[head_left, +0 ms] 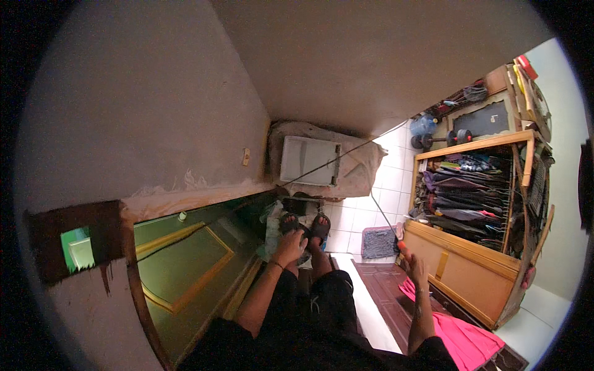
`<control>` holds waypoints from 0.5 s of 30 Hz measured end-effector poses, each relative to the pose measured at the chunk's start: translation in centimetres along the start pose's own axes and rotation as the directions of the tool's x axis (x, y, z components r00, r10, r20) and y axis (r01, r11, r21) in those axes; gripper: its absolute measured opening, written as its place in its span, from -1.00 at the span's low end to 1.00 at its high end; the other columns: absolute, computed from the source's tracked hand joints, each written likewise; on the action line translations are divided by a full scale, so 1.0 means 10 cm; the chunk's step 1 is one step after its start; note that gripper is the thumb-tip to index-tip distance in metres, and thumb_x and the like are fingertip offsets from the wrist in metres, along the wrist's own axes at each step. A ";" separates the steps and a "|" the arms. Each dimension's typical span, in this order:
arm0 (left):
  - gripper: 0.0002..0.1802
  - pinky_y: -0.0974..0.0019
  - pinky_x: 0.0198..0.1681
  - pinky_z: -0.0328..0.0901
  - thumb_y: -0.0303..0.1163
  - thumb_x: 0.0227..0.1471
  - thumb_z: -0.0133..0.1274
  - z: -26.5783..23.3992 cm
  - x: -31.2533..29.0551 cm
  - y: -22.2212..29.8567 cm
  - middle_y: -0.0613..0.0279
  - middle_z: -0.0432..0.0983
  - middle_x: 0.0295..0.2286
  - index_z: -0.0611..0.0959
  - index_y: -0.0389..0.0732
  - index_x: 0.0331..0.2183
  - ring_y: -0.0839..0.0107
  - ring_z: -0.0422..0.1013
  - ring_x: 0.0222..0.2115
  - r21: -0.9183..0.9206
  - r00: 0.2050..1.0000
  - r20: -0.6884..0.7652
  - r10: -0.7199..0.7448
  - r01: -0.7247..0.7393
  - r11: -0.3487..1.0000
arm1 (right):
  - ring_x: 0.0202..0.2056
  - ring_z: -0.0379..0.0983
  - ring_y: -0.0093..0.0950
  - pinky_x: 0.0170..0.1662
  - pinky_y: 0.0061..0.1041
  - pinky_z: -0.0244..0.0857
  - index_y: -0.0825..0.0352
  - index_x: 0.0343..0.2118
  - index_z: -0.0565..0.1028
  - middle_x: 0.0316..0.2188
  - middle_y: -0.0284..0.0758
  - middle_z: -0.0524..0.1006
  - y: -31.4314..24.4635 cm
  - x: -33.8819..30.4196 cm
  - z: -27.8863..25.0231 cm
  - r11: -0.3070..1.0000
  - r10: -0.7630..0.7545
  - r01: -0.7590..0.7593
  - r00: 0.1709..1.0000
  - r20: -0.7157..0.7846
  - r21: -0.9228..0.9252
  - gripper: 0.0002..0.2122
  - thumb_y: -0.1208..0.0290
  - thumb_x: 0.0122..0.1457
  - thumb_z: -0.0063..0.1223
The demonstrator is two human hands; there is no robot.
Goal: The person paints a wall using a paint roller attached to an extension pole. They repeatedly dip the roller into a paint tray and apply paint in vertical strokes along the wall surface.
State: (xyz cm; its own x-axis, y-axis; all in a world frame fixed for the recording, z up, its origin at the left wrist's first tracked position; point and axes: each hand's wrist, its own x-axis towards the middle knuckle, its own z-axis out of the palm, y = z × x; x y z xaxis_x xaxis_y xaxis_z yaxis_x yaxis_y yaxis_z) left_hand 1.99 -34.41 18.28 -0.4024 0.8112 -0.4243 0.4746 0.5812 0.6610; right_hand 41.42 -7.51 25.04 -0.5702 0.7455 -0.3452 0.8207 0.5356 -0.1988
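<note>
My right hand is closed round the orange handle of a tool with a long, thin dark shaft. The shaft slants up and to the left from the handle, over the white floor tiles. My left hand hangs in front of my legs, above my sandalled feet. Its fingers are loosely extended, and I see nothing in it. A thin dark cable runs slantwise across the view, past a pale rectangular panel or lid on a cloth-covered piece.
A green door with yellow trim stands at the left, beside a rough-edged wall. On the right is an open wooden wardrobe with hanging clothes. A dumbbell, a grey mat and pink cloth lie about.
</note>
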 end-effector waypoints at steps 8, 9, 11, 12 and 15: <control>-0.62 0.00 -0.14 0.37 -0.24 0.21 0.00 0.27 -0.35 -0.78 -0.09 0.51 -0.23 0.54 -0.34 -0.08 -0.03 0.46 -0.24 0.017 0.989 -0.147 -0.035 0.038 0.999 | -0.38 0.56 0.00 -0.39 -0.06 0.39 0.32 -0.28 0.50 -0.47 0.02 0.58 -0.79 2.01 0.92 0.966 -0.199 0.240 0.927 0.318 -0.094 -0.68 0.13 0.11 0.18; -0.63 0.01 -0.14 0.37 -0.25 0.21 0.00 0.33 -0.38 -0.88 -0.09 0.52 -0.23 0.54 -0.34 -0.08 -0.03 0.46 -0.24 -0.024 0.986 -0.156 -0.052 0.049 0.999 | -0.46 0.55 -0.01 -0.43 -0.07 0.40 0.28 -0.27 0.51 -0.54 -0.04 0.58 -0.90 2.20 0.96 0.942 -0.268 0.312 0.921 0.281 -0.123 -0.67 0.08 0.10 0.16; -0.65 0.03 -0.13 0.38 -0.26 0.21 0.00 0.39 -0.47 -0.99 -0.08 0.52 -0.22 0.54 -0.34 -0.09 -0.02 0.47 -0.24 -0.098 0.982 -0.163 -0.100 0.085 0.992 | -0.47 0.58 -0.10 -0.35 -0.10 0.47 0.27 -0.35 0.52 -0.54 -0.13 0.59 -1.15 2.52 1.02 0.914 -0.334 0.379 0.905 0.264 -0.145 -0.70 0.09 0.11 0.13; -0.66 0.05 -0.13 0.38 -0.27 0.22 0.00 0.39 -0.50 -1.02 -0.07 0.53 -0.22 0.54 -0.33 -0.09 -0.01 0.47 -0.24 -0.143 0.980 -0.109 -0.168 0.151 0.978 | -0.47 0.58 -0.11 -0.37 -0.10 0.47 0.27 -0.33 0.52 -0.53 -0.13 0.59 -1.16 2.68 1.12 0.907 -0.345 0.392 0.902 0.260 -0.152 -0.69 0.08 0.11 0.12; -0.67 0.07 -0.14 0.39 -0.29 0.22 0.01 0.42 -0.58 -1.14 -0.04 0.54 -0.21 0.53 -0.31 -0.09 0.00 0.49 -0.24 -0.237 0.954 -0.021 -0.298 0.285 0.929 | -0.47 0.58 -0.13 -0.40 -0.12 0.46 0.26 -0.28 0.52 -0.53 -0.17 0.59 -1.29 3.09 1.35 0.886 -0.387 0.435 0.884 0.262 -0.158 -0.67 0.05 0.12 0.09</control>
State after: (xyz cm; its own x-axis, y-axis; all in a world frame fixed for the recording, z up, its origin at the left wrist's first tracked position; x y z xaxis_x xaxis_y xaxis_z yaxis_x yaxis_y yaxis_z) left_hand 2.23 -45.53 10.57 -0.5420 0.5997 -0.5886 0.1409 0.7554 0.6399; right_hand 13.68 3.26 4.61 -0.8123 0.3478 -0.4681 0.4735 0.8620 -0.1812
